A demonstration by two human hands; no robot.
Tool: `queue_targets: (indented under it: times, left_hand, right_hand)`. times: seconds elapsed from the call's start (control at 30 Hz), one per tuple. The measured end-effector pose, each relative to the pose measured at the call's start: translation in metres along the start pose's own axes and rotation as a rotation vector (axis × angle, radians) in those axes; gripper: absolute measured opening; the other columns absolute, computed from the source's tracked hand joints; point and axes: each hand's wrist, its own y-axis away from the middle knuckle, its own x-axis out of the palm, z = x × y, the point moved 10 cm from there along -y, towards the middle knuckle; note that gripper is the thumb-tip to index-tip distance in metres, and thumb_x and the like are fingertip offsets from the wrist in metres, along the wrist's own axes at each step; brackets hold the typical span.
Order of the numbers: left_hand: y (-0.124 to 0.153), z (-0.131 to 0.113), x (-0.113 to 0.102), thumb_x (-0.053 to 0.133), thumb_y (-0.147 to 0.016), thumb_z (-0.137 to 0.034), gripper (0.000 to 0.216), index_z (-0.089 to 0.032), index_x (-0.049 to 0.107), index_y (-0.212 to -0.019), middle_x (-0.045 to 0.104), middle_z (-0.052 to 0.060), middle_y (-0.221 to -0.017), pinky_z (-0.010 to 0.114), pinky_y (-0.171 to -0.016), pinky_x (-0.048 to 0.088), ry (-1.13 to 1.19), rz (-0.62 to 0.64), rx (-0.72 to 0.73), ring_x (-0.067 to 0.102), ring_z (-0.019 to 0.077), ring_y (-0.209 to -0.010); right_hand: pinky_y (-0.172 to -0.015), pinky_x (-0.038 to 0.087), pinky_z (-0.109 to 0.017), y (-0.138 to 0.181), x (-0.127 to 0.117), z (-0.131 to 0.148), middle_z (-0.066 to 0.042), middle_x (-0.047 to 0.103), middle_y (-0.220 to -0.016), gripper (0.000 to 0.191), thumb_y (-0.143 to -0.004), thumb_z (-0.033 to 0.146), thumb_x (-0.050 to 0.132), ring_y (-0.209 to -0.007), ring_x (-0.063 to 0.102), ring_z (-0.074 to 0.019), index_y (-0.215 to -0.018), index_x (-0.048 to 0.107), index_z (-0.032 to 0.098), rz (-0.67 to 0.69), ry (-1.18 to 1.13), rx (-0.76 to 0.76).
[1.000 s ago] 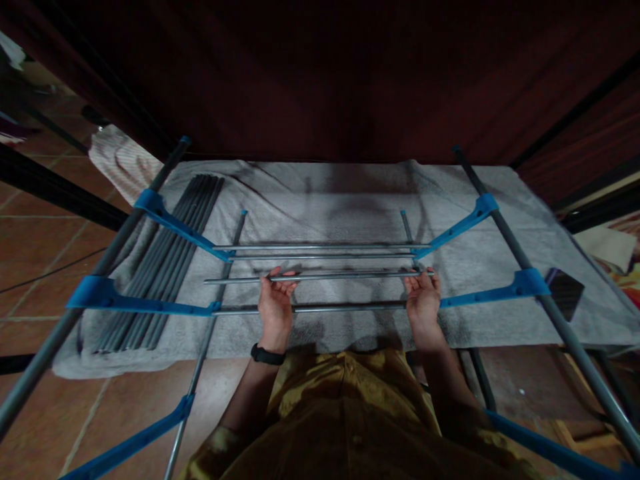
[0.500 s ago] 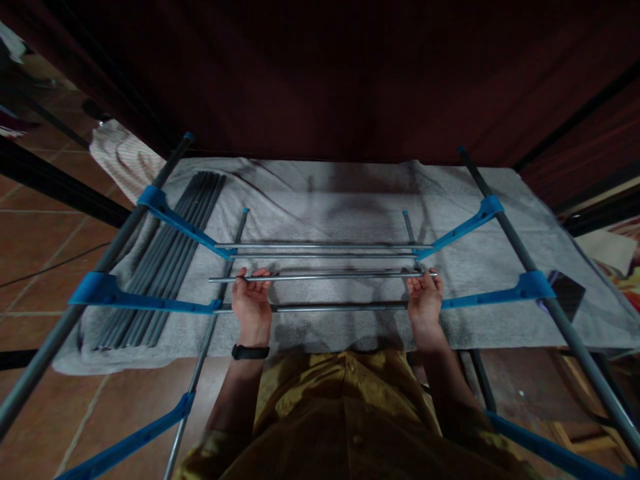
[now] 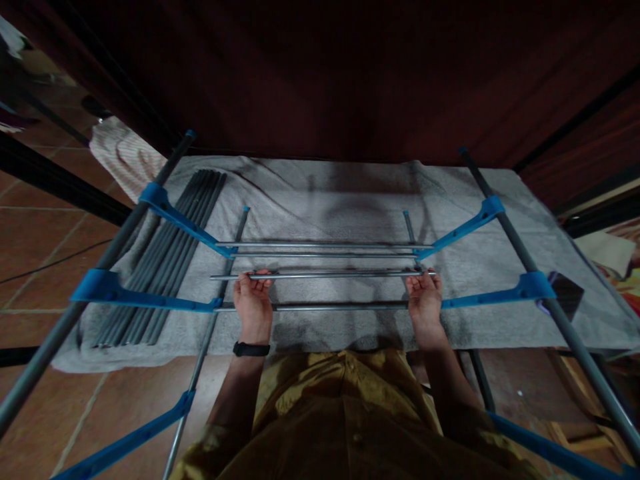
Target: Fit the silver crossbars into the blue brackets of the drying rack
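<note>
A thin grey metal rod (image 3: pixel 340 275) runs level between my two hands. My left hand (image 3: pixel 253 303), with a black band on its wrist, is closed on the rod near its left end, palm up. My right hand (image 3: pixel 425 298) pinches it close to the right end. Just beyond, two fixed crossbars (image 3: pixel 325 246) span the rack between blue plastic brackets (image 3: pixel 190 230). Nearer me, another crossbar (image 3: pixel 345 307) passes behind both wrists, its left end at a lower blue bracket (image 3: pixel 150 300). Grey upright tubes (image 3: pixel 525 247) carry the brackets on either side.
Several loose grey tubes (image 3: pixel 165 260) lie side by side on the grey cloth (image 3: pixel 320 180) at the left. A dark box (image 3: pixel 565 297) sits behind the right upright. Dark red curtains (image 3: pixel 320 80) hang at the back. Tiled floor (image 3: pixel 40 253) shows at left.
Almost nothing differs. The rod in my hands has risen very slightly in view, and both hands keep their hold.
</note>
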Motion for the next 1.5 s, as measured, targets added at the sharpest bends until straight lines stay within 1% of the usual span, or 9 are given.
queue_targets:
  times: [0.17,0.23,0.4,0.7,0.9,1.07,1.23,1.33,1.5]
  left_hand:
    - [0.001,0.001,0.001,0.070,-0.088,-0.048,0.031,-0.020,0.057,-0.090,0.068,0.000,-0.077,0.025,-0.070,0.048,-0.021,0.006,0.020,0.069,0.0135,-0.078]
    - [0.001,0.000,0.003,0.071,-0.087,-0.048,0.032,-0.019,0.058,-0.092,0.069,0.001,-0.081,0.025,-0.071,0.048,-0.042,0.024,0.032,0.069,0.0136,-0.080]
    - [0.001,0.000,0.003,0.071,-0.086,-0.049,0.034,-0.018,0.059,-0.095,0.069,0.004,-0.084,0.026,-0.072,0.049,-0.073,0.042,0.033,0.068,0.0138,-0.079]
    - [0.005,0.000,0.010,0.074,-0.085,-0.041,0.027,-0.019,0.059,-0.091,0.069,0.004,-0.084,0.025,-0.071,0.049,-0.064,0.067,0.013,0.067,0.0129,-0.077]
    - [0.005,0.001,0.010,0.079,-0.080,-0.032,0.024,-0.018,0.059,-0.085,0.068,0.001,-0.086,0.025,-0.071,0.050,-0.028,0.067,-0.007,0.069,0.0130,-0.083]
    - [0.006,0.002,0.016,0.084,-0.075,-0.033,0.032,-0.018,0.057,-0.083,0.070,0.001,-0.087,0.025,-0.071,0.052,-0.040,0.130,-0.021,0.069,0.0128,-0.080]
    - [0.010,0.002,0.019,0.083,-0.075,-0.034,0.030,-0.019,0.062,-0.089,0.072,0.003,-0.088,0.023,-0.072,0.053,-0.093,0.175,-0.025,0.069,0.0116,-0.079]
    - [0.014,0.002,0.021,0.085,-0.074,-0.035,0.032,-0.020,0.063,-0.092,0.073,0.002,-0.088,0.023,-0.073,0.054,-0.126,0.185,-0.027,0.070,0.0114,-0.077]
    - [0.019,0.000,0.023,0.089,-0.068,-0.036,0.037,-0.020,0.064,-0.090,0.071,-0.002,-0.080,0.023,-0.073,0.054,-0.144,0.174,-0.014,0.070,0.0110,-0.073]
  right_hand:
    - [-0.071,0.055,-0.023,0.000,-0.001,0.000,0.013,0.058,-0.073,0.048,-0.078,0.025,0.074,-0.063,0.060,-0.0075,-0.119,0.050,0.035,0.001,0.017,0.000]
    - [-0.072,0.055,-0.024,-0.001,0.000,0.000,0.013,0.057,-0.072,0.050,-0.077,0.025,0.074,-0.063,0.060,-0.0076,-0.121,0.050,0.035,0.015,0.017,-0.001]
    - [-0.074,0.055,-0.025,-0.001,0.000,-0.001,0.013,0.059,-0.072,0.046,-0.078,0.023,0.072,-0.064,0.061,-0.0083,-0.117,0.052,0.034,0.021,0.025,0.012]
    - [-0.076,0.055,-0.026,-0.001,0.001,-0.004,0.012,0.059,-0.070,0.048,-0.075,0.018,0.068,-0.067,0.063,-0.0091,-0.118,0.053,0.033,0.033,0.016,0.021]
    - [-0.079,0.056,-0.028,-0.002,0.002,-0.004,0.011,0.060,-0.072,0.043,-0.077,0.023,0.067,-0.070,0.065,-0.0101,-0.117,0.054,0.032,0.052,0.017,0.024]
    - [-0.080,0.056,-0.028,-0.002,0.001,-0.004,0.009,0.063,-0.074,0.043,-0.077,0.025,0.068,-0.072,0.066,-0.0108,-0.117,0.054,0.032,0.059,0.025,0.021]
    - [-0.079,0.056,-0.027,-0.002,0.001,-0.006,0.008,0.066,-0.077,0.041,-0.078,0.024,0.068,-0.073,0.067,-0.0109,-0.116,0.054,0.031,0.058,0.030,0.018]
    - [-0.077,0.056,-0.027,-0.001,0.002,-0.005,0.009,0.065,-0.075,0.039,-0.079,0.023,0.067,-0.071,0.067,-0.0108,-0.115,0.055,0.031,0.057,0.031,0.012]
    - [-0.076,0.056,-0.025,-0.002,0.001,-0.004,0.008,0.066,-0.074,0.040,-0.078,0.022,0.068,-0.070,0.066,-0.0106,-0.114,0.055,0.031,0.050,0.027,0.013]
